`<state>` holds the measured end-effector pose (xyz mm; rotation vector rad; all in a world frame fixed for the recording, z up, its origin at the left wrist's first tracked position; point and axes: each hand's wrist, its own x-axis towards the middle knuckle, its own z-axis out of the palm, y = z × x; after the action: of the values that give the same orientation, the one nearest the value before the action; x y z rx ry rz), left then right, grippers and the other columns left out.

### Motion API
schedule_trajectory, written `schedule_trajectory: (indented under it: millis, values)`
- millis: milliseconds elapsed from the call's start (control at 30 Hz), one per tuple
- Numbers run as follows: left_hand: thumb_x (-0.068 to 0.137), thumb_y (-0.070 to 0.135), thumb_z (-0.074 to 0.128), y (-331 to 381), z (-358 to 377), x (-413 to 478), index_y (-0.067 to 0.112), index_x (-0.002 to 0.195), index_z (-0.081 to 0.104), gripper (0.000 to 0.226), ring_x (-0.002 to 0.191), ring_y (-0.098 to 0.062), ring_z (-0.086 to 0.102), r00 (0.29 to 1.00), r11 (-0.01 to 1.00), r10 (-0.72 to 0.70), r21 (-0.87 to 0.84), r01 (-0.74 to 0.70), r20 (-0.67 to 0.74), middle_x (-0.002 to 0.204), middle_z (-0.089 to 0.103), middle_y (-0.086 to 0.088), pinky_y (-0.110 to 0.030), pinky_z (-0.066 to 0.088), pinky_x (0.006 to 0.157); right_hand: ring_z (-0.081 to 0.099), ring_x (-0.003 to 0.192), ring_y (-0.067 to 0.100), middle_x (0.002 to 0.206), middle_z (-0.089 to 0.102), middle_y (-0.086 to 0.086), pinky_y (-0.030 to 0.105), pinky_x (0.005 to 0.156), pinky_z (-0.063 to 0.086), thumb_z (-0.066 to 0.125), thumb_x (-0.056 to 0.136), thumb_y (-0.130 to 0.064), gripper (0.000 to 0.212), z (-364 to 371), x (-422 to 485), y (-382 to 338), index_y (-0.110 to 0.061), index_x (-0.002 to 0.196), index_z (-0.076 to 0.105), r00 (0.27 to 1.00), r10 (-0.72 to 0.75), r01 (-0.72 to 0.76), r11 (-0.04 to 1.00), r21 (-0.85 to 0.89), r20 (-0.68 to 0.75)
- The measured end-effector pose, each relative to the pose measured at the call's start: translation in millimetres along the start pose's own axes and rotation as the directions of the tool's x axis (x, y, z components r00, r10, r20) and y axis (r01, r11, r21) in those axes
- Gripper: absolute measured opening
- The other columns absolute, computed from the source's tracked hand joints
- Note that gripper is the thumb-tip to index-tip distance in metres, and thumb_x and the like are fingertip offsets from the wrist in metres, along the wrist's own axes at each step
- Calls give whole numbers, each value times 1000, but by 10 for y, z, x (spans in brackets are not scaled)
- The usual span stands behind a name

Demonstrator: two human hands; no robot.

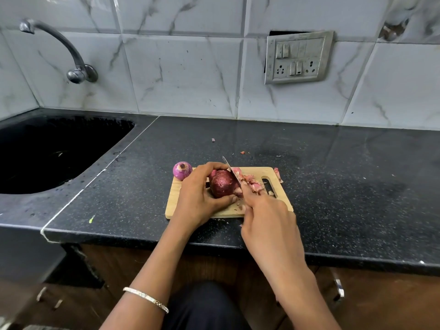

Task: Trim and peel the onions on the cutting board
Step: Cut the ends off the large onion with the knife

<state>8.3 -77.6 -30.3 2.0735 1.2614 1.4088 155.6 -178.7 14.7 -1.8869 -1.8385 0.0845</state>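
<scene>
— Left hand (200, 198)?
— Curled round a dark purple-red onion with dry skin (225, 184), thumb underneath, fingers over the top; held just above the pale wooden cutting board with a handle slot (177, 194).
— Right hand (266, 210)?
— Wrapped round the handle of a steel-bladed kitchen knife (231, 170); handle hidden inside the grip, blade laid against the right end of the held onion, tip pointing away toward the wall.
— Elsewhere on the board?
— Pink papery onion skins and trimmings (252, 183) heaped right of the blade, near the slot. At the far left corner, a smaller peeled purple onion (182, 170), half off the edge onto the speckled black stone counter (333, 186).
— Further left?
— Black sink (59, 148) below a curved metal tap (71, 55).
</scene>
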Motion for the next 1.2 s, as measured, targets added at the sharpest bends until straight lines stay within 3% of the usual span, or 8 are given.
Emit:
schedule_trajectory:
  millis: [233,367,567,733,867,1000,1200]
  values:
    - [63,19,97,-6,-5,6,23,120,66,66,111,-3,61,1000,1000,19,0,-19,23,116,65,20,-30,51,100,62,110,27,121,64,-3,36,75,46,47,103,-23,59,59,141,-19,-41,157,31,1000,31,-31,1000,-1,5]
    - [63,18,97,-11,7,2,22,119,66,64,111,-5,62,1000,1000,19,-14,-19,3,116,68,14,-30,52,98,60,117,27,135,61,0,39,86,51,47,102,-18,63,127,284,-89,-36,159,27,1000,-1,1,1000,-6,-9]
    - [63,24,98,-1,-7,-1,27,122,65,67,112,2,58,1000,1000,10,9,-10,12,115,63,23,-18,48,99,63,110,25,123,60,-9,35,78,47,46,105,-24,58,39,-131,74,-44,156,28,999,22,-22,1000,10,34]
    - [62,22,98,3,-7,-3,23,121,67,67,111,-5,60,1000,1000,23,9,-23,11,116,64,19,-29,51,100,64,108,25,119,64,-3,34,74,47,48,103,-21,59,70,123,-2,-41,156,32,1000,27,-27,1000,4,-4]
    - [63,20,97,11,-5,-8,23,120,66,64,109,-6,61,1000,1000,29,12,-29,-9,114,65,19,-35,53,97,59,120,26,136,60,1,39,89,50,49,104,-19,60,124,298,-113,-34,159,29,1000,-1,1,1000,14,-14]
    - [61,26,99,-3,3,-3,26,120,66,68,111,-4,61,1000,1000,23,10,-23,0,116,66,16,-32,52,99,62,110,24,126,61,-5,35,79,49,49,103,-21,63,74,75,-8,-41,158,27,1000,-6,6,1000,-9,-9]
    - [61,25,99,-15,-1,7,26,121,66,68,113,-6,61,999,999,36,1,-36,20,118,65,20,-37,52,101,63,110,28,122,64,-4,38,80,50,49,102,-21,59,32,16,33,-45,154,33,998,55,-55,998,-6,37]
